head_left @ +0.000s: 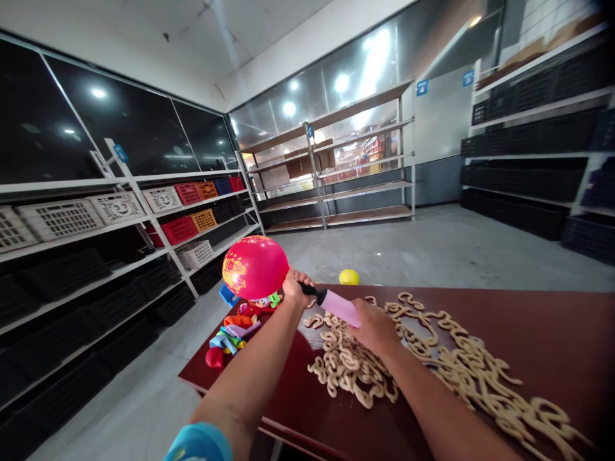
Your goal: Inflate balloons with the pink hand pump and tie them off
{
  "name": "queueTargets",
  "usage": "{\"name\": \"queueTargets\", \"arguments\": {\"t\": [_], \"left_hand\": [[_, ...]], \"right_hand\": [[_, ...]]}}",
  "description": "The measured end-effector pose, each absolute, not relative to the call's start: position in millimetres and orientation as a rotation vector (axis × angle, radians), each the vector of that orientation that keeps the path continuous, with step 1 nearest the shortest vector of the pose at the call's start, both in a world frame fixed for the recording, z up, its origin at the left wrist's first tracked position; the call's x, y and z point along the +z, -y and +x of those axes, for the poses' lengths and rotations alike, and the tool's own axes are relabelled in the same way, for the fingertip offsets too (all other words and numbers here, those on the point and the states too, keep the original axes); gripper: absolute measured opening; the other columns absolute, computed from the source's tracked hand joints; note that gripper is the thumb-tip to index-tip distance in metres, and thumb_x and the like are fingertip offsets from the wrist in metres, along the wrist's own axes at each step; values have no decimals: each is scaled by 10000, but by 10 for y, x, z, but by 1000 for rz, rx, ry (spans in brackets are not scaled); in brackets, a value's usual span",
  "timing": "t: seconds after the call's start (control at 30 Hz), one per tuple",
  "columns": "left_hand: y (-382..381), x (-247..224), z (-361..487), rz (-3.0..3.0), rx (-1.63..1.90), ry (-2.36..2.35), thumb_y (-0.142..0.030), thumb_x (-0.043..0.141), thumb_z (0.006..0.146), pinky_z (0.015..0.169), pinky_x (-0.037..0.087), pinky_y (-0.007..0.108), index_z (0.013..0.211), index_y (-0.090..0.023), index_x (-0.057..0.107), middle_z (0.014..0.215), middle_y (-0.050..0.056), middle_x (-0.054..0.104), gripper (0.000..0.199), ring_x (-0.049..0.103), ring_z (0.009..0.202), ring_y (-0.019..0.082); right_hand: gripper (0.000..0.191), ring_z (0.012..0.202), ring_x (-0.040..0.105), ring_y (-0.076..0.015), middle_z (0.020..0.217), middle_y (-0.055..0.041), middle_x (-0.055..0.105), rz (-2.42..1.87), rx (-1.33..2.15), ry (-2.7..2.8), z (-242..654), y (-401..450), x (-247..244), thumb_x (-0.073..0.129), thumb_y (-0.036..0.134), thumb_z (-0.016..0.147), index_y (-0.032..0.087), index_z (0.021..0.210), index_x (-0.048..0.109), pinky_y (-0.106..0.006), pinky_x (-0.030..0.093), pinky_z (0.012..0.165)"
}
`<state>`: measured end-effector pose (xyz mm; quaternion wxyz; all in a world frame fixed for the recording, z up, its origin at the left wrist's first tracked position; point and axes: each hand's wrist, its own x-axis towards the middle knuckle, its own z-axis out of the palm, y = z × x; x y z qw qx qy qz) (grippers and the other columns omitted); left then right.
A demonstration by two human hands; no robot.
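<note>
A partly printed, inflated red balloon (257, 266) with yellow pictures sits at the far end of a hand pump. My left hand (294, 289) is closed around the balloon's neck, where it meets the pump's black nozzle; the neck is hidden by the fingers. The balloon pump (340, 308) has a pale pink barrel, and my right hand (375, 326) is wrapped round its near end. Deflated balloons (235, 331) in several colours lie left of my left arm. Beneath my right hand spreads a heap of beige curly pieces (353, 365).
The dark red table (538, 326) carries more curly pieces toward its right side. Beyond the far edge shows a yellow balloon (349, 276). Shelves with crates (202, 256) line the left, a metal rack (362, 186) stands at the back, and dark crates (523, 176) are stacked right.
</note>
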<state>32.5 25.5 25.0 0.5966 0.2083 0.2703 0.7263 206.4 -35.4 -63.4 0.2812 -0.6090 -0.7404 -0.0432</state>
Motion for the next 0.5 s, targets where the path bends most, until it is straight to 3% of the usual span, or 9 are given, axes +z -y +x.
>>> {"name": "queueTargets", "arguments": {"t": [0.13,0.23,0.37,0.5], "left_hand": [[-223,155,413,428,1707,-688,-299,432,801,416,296,231,556,-192,211,432,-62,254,348,310,347,75],[-212,101,430,388,1736,-708,-234,408,794,431,329,235,555,-192,245,439,-58,281,292,331,354,78],[-134,19,542,330,1664,-657,-210,384,794,434,349,233,543,-188,233,433,-49,285,294,340,363,83],[-101,-42,645,332,1590,-655,-209,377,800,459,392,255,528,-188,233,425,-39,310,309,377,374,94]], "right_hand": [[379,875,534,-212,944,-80,579,-1658,-77,2032,2063,450,-494,590,337,719,175,1047,489,-299,330,730],[699,1016,462,-254,1158,-117,498,-1615,-195,2025,2012,570,-323,584,451,727,205,1314,293,-370,294,840],[589,1034,434,-226,1268,-52,425,-1440,-305,2175,1914,703,-178,506,340,816,349,1342,241,-365,281,868],[451,987,441,-217,1235,-50,436,-1453,-309,2209,1920,747,-151,464,288,838,341,1275,365,-357,308,840]]}}
